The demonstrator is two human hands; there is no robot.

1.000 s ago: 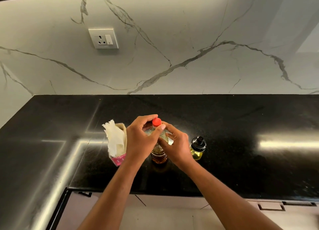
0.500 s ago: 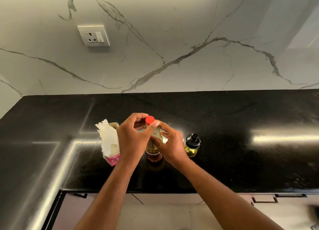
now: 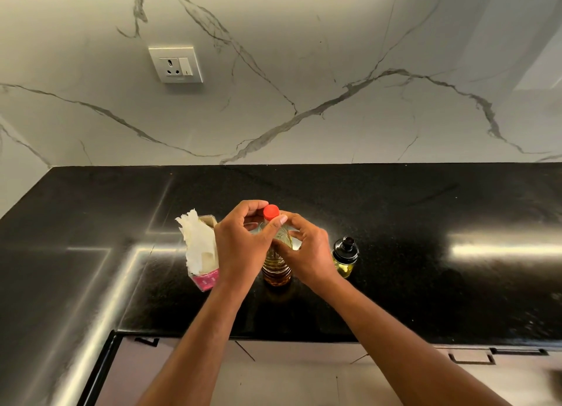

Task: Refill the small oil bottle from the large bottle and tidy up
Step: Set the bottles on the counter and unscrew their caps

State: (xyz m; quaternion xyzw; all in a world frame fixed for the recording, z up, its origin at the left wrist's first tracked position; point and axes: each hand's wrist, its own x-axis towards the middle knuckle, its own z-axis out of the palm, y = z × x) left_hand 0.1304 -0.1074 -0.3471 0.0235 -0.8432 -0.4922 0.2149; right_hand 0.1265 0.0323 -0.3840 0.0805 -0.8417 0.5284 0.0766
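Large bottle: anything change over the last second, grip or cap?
Little. The left hand stays at the neck of the large bottle, thumb beside the red cap; the right hand still holds the body. Fingers shifted only slightly, and the cap is still on. The bottle stays upright on the counter, with the tissue box and small oil bottle unmoved. The framing shift looks like head motion.

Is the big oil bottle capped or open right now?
Capped. The red cap sits on the neck of the big bottle, which stands upright on the counter with both hands around its top.
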